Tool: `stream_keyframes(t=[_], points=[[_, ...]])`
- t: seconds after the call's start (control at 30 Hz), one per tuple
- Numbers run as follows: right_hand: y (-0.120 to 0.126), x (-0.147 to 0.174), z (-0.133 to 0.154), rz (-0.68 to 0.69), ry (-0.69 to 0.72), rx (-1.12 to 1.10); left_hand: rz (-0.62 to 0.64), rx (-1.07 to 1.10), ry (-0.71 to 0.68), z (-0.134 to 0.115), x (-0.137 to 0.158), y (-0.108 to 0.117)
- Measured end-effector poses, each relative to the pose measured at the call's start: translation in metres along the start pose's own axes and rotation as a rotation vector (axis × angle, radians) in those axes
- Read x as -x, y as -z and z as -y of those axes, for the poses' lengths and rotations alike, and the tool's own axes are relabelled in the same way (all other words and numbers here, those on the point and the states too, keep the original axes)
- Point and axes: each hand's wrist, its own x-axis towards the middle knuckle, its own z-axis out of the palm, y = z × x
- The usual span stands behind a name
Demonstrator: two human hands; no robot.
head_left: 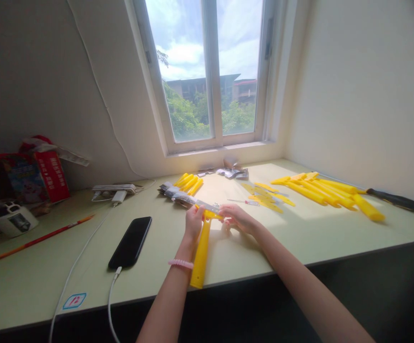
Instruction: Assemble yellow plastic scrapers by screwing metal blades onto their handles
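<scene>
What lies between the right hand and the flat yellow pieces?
In the head view, a small screwdriver lies on the desk between the right hand and the flat yellow pieces.

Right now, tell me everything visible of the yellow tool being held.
The yellow tool looks plastic: a long handle and crosswise head, with a greyish, metal-looking strip along it. The left hand and right hand hold the head's opposite ends. The handle points toward the person, ending near the front edge of the desk.
</scene>
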Motion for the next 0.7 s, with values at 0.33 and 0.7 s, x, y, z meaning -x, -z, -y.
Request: stream_keyframes(t=[0.33, 0.7], points=[[0.004, -0.007, -0.007, -0.073, 0.022, 0.042, 0.104, 0.06, 0.144, 0.0, 0.003, -0.004], [-0.003, -0.005, -0.005, -0.037, 0.034, 0.046, 0.019, 0.179, 0.141, -0.013, 0.006, -0.008]])
